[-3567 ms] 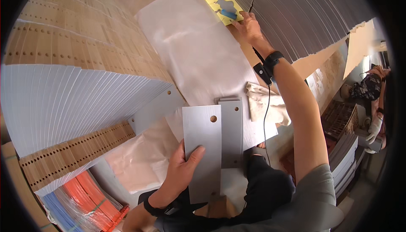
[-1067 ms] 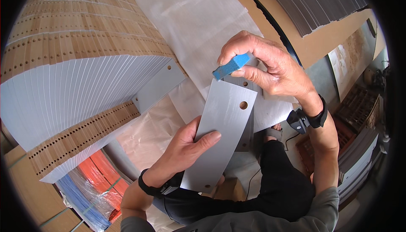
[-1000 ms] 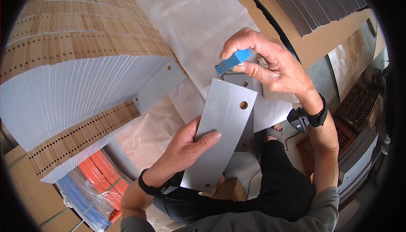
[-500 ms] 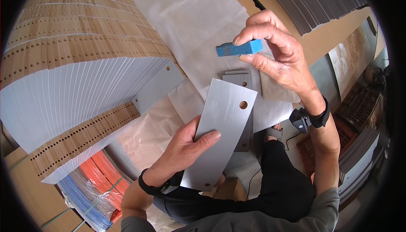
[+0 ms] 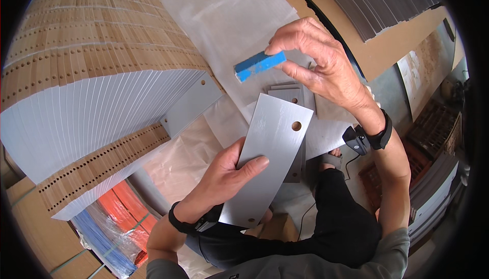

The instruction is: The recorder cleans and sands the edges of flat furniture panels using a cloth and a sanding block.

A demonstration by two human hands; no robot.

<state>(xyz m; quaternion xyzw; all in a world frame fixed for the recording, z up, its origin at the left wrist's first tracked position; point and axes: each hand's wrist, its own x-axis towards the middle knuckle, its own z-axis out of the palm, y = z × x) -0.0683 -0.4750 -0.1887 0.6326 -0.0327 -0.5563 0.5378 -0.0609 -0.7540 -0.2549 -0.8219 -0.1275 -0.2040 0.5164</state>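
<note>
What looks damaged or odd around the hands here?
The blue block in the right hand has a patchy greyish face, as if worn. The grey board in the left hand shows faint pale streaks, perhaps glare.

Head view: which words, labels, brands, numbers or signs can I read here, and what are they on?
None readable.
Black device near the right hand: small pale mark, too small to read.
Grey shirt: tiny mark, too small to read.
Blue block and held grey board: no lettering visible.
</note>
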